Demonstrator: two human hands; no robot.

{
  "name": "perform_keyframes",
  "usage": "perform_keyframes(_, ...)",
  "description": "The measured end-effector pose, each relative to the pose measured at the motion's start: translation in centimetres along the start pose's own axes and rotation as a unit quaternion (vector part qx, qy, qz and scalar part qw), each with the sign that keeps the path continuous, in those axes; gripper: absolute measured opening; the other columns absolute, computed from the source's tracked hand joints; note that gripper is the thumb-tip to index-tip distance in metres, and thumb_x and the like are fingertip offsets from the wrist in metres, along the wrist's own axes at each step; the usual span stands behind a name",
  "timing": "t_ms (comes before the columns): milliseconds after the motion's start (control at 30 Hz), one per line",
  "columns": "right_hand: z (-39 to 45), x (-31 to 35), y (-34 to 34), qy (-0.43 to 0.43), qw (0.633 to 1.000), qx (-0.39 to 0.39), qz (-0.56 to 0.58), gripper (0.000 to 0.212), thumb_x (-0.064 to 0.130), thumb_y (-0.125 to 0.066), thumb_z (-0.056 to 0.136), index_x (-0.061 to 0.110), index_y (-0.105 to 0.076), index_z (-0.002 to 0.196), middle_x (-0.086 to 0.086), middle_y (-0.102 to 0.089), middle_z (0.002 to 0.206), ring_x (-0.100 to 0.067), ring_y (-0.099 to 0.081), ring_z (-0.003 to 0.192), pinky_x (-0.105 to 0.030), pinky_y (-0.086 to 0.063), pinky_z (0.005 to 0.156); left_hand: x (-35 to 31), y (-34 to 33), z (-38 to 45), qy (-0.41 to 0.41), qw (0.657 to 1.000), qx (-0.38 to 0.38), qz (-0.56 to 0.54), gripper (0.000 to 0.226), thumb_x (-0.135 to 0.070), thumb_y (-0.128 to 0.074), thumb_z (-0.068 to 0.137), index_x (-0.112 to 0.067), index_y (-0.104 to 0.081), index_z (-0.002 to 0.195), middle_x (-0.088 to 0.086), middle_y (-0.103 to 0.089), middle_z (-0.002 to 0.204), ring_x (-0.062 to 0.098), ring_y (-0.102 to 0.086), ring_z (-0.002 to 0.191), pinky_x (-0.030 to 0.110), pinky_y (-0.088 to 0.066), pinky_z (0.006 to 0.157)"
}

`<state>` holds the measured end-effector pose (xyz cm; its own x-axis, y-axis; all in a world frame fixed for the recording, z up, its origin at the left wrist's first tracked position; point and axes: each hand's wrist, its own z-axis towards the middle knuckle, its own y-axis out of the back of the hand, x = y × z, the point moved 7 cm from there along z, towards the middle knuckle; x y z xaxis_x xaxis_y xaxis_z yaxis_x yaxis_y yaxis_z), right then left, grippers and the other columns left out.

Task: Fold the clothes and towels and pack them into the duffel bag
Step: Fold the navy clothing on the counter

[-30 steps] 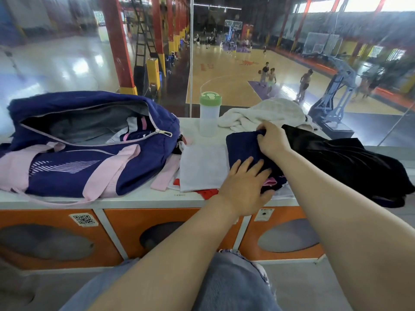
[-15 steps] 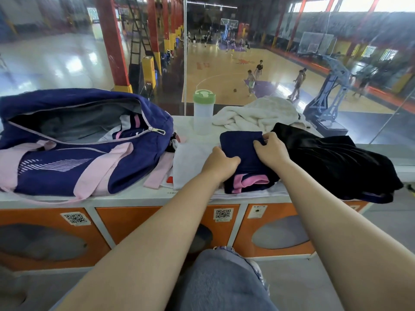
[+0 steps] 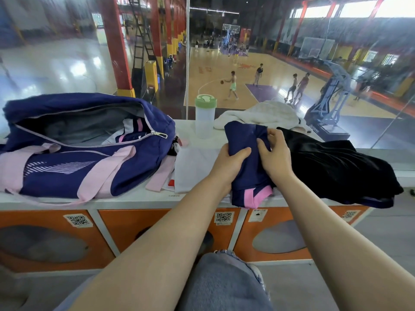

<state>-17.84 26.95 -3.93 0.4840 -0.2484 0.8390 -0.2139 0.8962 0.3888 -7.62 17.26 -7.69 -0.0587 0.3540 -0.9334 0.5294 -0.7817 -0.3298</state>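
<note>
A folded navy garment with pink trim [image 3: 246,140] is lifted off the white counter [image 3: 134,196], its near end hanging over the front edge. My left hand [image 3: 229,161] grips its left side and my right hand [image 3: 275,157] grips its right side. The navy and pink duffel bag [image 3: 74,167] lies at the left with its zip open; folded clothes show inside. A black garment [image 3: 341,169] lies crumpled at the right. A white towel [image 3: 260,116] is bunched behind it. A flat white cloth [image 3: 195,167] lies between bag and hands.
A clear bottle with a green lid [image 3: 204,118] stands at the back of the counter by a glass wall. Orange locker doors [image 3: 157,230] sit below the counter. My knee in jeans [image 3: 222,283] is at the bottom.
Both hands have closed on the navy garment and raised it from the counter. A second ago the left hand lay flat on it, pressing it down.
</note>
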Motion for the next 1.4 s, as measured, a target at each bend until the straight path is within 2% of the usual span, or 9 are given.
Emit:
perform_keyframes(200, 0.2, 3.5, -0.4, -0.115, 0.980, 0.044, 0.159, 0.052, 0.044, -0.064, 0.088, 0.020, -0.048, 0.132, 0.000, -0.063, 0.126, -0.013, -0.065, 0.105, -0.034, -0.054, 0.093, -4.4, 1.4, -1.7, -0.015, 0.995, 0.022, -0.091, 0.035, -0.017, -0.062, 0.091, -0.016, -0.058, 0.126, 0.008, -0.072, 0.110, 0.025, -0.071, 0.097, 0.037, -0.058, 0.076)
perform_keyframes(367, -1.4, 8.0, -4.1, -0.232, 0.913, 0.243, 0.230, 0.041, 0.054, -0.064, 0.086, 0.020, -0.071, 0.109, -0.007, -0.075, 0.104, -0.023, -0.074, 0.090, -0.035, -0.058, 0.079, -6.9, 4.8, -4.5, 0.041, 0.984, 0.038, -0.166, 0.035, -0.019, -0.060, 0.090, -0.008, -0.064, 0.122, 0.014, -0.071, 0.115, 0.032, -0.066, 0.110, 0.045, -0.050, 0.099)
perform_keyframes(500, -2.5, 10.3, -7.8, -0.252, 0.874, 0.324, 0.262, 0.040, 0.046, -0.064, 0.090, 0.017, -0.069, 0.117, -0.008, -0.074, 0.110, -0.025, -0.071, 0.100, -0.039, -0.055, 0.092, -8.5, 8.5, -6.3, 0.041, 0.982, 0.050, -0.179, 0.026, -0.019, -0.054, 0.094, -0.006, -0.074, 0.104, 0.015, -0.073, 0.108, 0.030, -0.071, 0.097, 0.043, -0.050, 0.096)
perform_keyframes(633, -3.5, 11.3, -12.1, -0.248, 0.875, 0.342, 0.236, 0.037, 0.036, -0.066, 0.091, 0.013, -0.067, 0.120, -0.007, -0.074, 0.111, -0.022, -0.069, 0.105, -0.035, -0.055, 0.091, -9.1, 14.0, -7.0, 0.055, 0.991, -0.001, -0.121, 0.031, -0.021, -0.059, 0.092, -0.009, -0.066, 0.120, 0.014, -0.072, 0.113, 0.031, -0.068, 0.106, 0.043, -0.052, 0.095)
perform_keyframes(900, -6.3, 13.6, -20.0, -0.162, 0.874, 0.406, 0.212, 0.016, 0.015, -0.055, 0.098, 0.016, -0.064, 0.112, -0.005, -0.074, 0.106, -0.018, -0.073, 0.092, -0.030, -0.060, 0.076, -10.4, 24.6, -7.8, -0.030, 0.980, -0.144, 0.132, 0.032, -0.027, -0.062, 0.094, -0.018, -0.060, 0.124, 0.006, -0.071, 0.116, 0.022, -0.070, 0.100, 0.040, -0.055, 0.091)
perform_keyframes(1067, -6.3, 15.7, -23.5, -0.021, 0.937, 0.337, 0.083, 0.024, 0.028, -0.062, 0.084, 0.020, -0.062, 0.106, -0.001, -0.070, 0.104, -0.022, -0.068, 0.096, -0.044, -0.056, 0.086, -14.0, 28.1, -8.6, -0.112, 0.853, -0.244, 0.447, 0.046, -0.039, -0.058, 0.094, -0.015, -0.048, 0.131, 0.003, -0.060, 0.124, 0.025, -0.058, 0.113, 0.037, -0.045, 0.093)
perform_keyframes(1167, -6.1, 17.7, -25.2, 0.076, 0.952, 0.291, -0.063, 0.019, 0.027, -0.059, 0.090, 0.015, -0.050, 0.102, 0.001, -0.059, 0.092, -0.024, -0.057, 0.089, -0.034, -0.042, 0.072, -15.0, 29.7, -8.9, -0.143, 0.811, -0.265, 0.501, 0.051, -0.034, -0.055, 0.096, -0.013, -0.039, 0.139, 0.008, -0.057, 0.133, 0.030, -0.054, 0.119, 0.035, -0.040, 0.088)
perform_keyframes(1233, -6.2, 19.1, -26.2, 0.109, 0.941, 0.287, -0.139, 0.036, 0.026, -0.059, 0.090, 0.012, -0.044, 0.120, -0.005, -0.057, 0.104, -0.028, -0.056, 0.091, -0.035, -0.042, 0.070, -15.0, 30.9, -8.9, -0.150, 0.822, -0.261, 0.484, 0.049, -0.030, -0.055, 0.096, -0.016, -0.039, 0.140, 0.005, -0.057, 0.133, 0.026, -0.055, 0.118, 0.034, -0.041, 0.090)
perform_keyframes(1400, -6.9, 23.7, -28.0, 0.302, 0.880, 0.268, -0.249, 0.089, 0.016, -0.064, 0.077, 0.015, -0.016, 0.153, -0.008, -0.034, 0.151, -0.032, -0.038, 0.133, -0.044, -0.041, 0.104, -14.7, 31.4, -9.9, -0.233, 0.830, -0.234, 0.450, 0.042, -0.022, -0.056, 0.096, -0.023, -0.041, 0.135, -0.008, -0.058, 0.121, 0.016, -0.057, 0.111, 0.037, -0.046, 0.091)
